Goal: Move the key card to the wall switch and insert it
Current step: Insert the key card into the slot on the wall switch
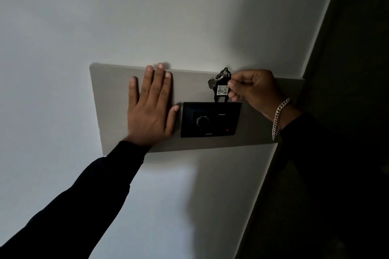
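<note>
The black wall switch (210, 120) with a round dial and a small red light is mounted on a grey panel (109, 94). The key card (222, 90), a black tag with a white label reading 402 and a metal key on a ring at its top, stands upright with its lower end at the top edge of the switch. My right hand (255, 90) pinches the tag from the right side. My left hand (151, 107) lies flat on the panel just left of the switch, fingers spread, thumb touching the switch's upper left corner.
The panel sits on a plain white wall (63, 27). A dark doorway or corner edge (336, 111) runs down the right side. A silver chain bracelet (279, 118) hangs on my right wrist.
</note>
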Demonstrator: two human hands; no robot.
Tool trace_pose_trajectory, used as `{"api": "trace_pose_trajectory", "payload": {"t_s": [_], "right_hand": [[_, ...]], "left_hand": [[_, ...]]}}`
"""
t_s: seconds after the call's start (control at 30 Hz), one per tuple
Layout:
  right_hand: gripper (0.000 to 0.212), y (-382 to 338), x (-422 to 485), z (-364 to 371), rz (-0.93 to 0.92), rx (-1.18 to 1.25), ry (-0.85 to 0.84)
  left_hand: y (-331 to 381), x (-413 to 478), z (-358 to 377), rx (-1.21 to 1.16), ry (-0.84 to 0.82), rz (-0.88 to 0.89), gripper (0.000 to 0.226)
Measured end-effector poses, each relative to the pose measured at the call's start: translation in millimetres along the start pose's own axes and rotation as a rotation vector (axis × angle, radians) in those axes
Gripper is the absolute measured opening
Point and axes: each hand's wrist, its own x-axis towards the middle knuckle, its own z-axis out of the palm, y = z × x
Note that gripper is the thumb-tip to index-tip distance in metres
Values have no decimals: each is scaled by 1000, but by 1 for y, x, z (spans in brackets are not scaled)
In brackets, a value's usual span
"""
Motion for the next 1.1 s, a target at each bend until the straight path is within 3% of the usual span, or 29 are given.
{"api": "trace_pose_trajectory", "payload": {"t_s": [0.37, 0.5, 0.57, 0.67, 0.77, 0.9, 1.1], "right_hand": [[18, 48, 0, -4, -44, 62, -80], [12, 58, -3, -4, -86, 40, -34], [21, 57, -2, -8, -181, -13, -19], [34, 42, 1, -19, -470, -214, -76], [29, 24, 6, -20, -690, -462, -195], [16, 14, 15, -12, -722, -542, -269], [13, 26, 14, -14, -772, -431, -56]], "left_hand": [[5, 0, 11, 202, 63, 3, 72], [5, 0, 14, 243, 52, -7, 72], [4, -1, 16, 269, 49, -10, 73], [4, -2, 17, 294, 41, -10, 73], [5, -1, 16, 281, 35, -18, 73], [1, -3, 14, 282, 8, 6, 73], [-3, -3, 16, 279, 18, 25, 74]]}}
